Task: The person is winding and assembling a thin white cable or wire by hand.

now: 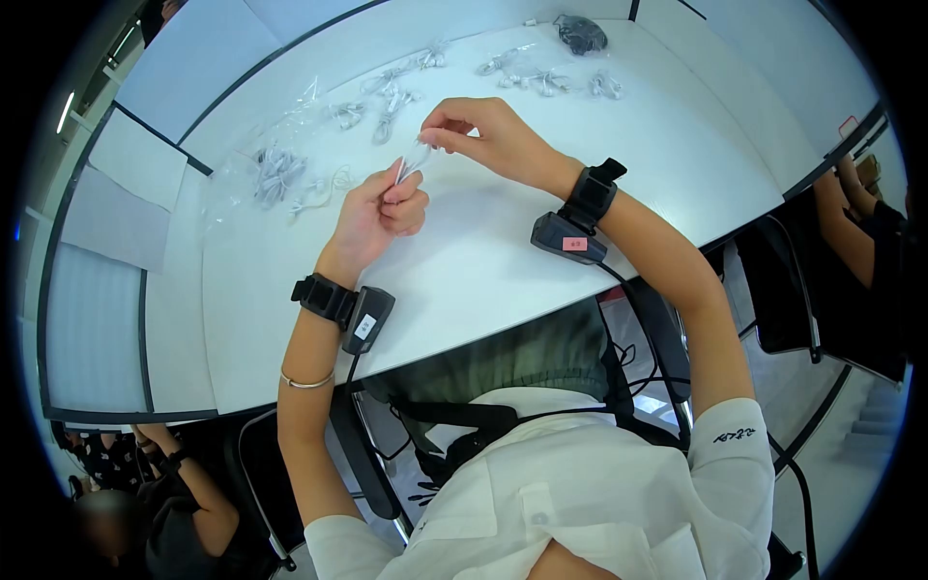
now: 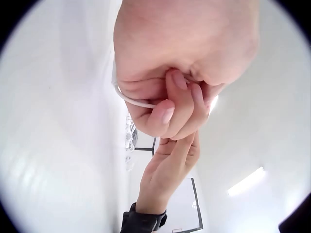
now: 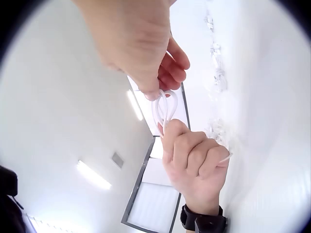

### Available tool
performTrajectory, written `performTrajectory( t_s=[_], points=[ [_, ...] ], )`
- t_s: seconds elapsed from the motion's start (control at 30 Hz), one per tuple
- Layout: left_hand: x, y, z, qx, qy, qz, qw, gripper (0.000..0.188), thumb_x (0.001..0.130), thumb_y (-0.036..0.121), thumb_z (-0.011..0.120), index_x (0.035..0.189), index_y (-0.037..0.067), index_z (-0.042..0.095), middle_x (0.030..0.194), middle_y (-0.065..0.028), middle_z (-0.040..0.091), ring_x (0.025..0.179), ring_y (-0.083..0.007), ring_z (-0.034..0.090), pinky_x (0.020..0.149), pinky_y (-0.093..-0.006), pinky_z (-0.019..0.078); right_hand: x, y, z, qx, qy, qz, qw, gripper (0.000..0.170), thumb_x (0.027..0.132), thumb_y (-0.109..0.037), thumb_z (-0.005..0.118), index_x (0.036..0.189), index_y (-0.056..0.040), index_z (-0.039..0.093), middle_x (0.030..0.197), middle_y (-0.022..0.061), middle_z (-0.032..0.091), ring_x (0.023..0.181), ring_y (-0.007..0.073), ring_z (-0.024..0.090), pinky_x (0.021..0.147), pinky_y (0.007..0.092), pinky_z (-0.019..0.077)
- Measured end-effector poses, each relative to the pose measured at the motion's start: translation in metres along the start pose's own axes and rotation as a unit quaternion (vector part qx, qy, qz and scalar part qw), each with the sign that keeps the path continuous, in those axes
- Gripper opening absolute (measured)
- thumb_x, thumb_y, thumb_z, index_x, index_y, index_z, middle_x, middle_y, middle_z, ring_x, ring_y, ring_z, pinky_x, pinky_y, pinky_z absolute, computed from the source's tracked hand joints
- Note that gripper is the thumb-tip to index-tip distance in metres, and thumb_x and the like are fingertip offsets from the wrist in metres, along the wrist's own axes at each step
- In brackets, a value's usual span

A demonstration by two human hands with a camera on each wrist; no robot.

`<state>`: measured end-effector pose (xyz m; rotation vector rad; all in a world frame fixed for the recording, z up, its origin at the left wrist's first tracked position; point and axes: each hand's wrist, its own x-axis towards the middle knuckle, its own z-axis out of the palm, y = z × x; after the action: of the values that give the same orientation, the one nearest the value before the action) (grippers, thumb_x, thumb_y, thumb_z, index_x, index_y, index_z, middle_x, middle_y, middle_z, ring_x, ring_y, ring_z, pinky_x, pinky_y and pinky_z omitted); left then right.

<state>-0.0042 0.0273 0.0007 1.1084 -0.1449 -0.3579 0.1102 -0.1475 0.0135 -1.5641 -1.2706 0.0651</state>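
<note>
Left grip [image 1: 382, 211] holds white cable [image 3: 165, 118], its loop reaching right grip [image 1: 498, 138].

The white surface [image 1: 474, 256] carries coiled white cables [image 1: 549, 83] scattered near its far edge, a dark bundle [image 1: 581, 36] closer to that edge, and a larger cable pile [image 1: 278, 176] toward the left edge (clear plastic [image 1: 308, 96] beside it).
</note>
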Motion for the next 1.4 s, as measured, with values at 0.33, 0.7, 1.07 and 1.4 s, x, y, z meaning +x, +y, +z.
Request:
performTrajectory(
  t_s=[0.33,0.7,1.07,1.4],
  points=[
    [-0.001,0.002,-0.005,-0.017,0.006,0.01,1.0,0.042,0.097,0.035,0.028,0.059,0.016,0.026,0.051,0.0068,0.018,0.046,-0.0082,0.013,0.047,-0.0242,0.0179,0.0,-0.002,-0.006,-0.042,-0.046,-0.059,0.996,0.016,0.083,-0.015,0.061,0.094,-0.0038,0.062,0.081,0.0037,0.061,0.072,0.0124,0.056,0.066,0.025,0.0454],
    [-0.003,0.008,-0.001,0.08,-0.001,-0.001,0.997,0.043,0.097,0.038,0.028,0.06,0.015,0.025,0.052,0.0066,0.018,0.047,-0.0076,0.015,0.045,-0.0237,0.0165,0.001,0.004,-0.01,0.168,-0.125,0.066,0.975,0.022,0.087,-0.024,0.054,0.096,-0.0051,0.059,0.082,-0.0003,0.057,0.074,0.0086,0.05,0.069,0.0264,0.0433],
    [-0.004,0.016,0.014,0.218,0.048,0.02,0.975,0.043,0.096,0.038,0.032,0.062,0.014,0.026,0.053,0.0055,0.021,0.048,-0.0076,0.017,0.046,-0.0233,0.0168,0.0,-0.012,-0.009,0.329,-0.126,0.162,0.922,0.026,0.087,-0.028,0.05,0.091,-0.0039,0.058,0.057,-0.0062,0.03,0.053,0.0047,0.031,0.06,0.0238,0.0397],
    [-0.004,0.01,0.012,0.226,0.068,-0.002,0.972,0.039,0.095,0.036,0.038,0.064,0.012,0.033,0.057,0.0059,0.028,0.049,-0.0053,0.021,0.045,-0.0214,0.0186,0.003,0.008,-0.006,0.307,-0.181,0.171,0.919,0.025,0.087,-0.028,0.046,0.088,-0.0043,0.054,0.074,-0.0008,0.042,0.068,0.0083,0.041,0.066,0.0252,0.0418]
  ],
)
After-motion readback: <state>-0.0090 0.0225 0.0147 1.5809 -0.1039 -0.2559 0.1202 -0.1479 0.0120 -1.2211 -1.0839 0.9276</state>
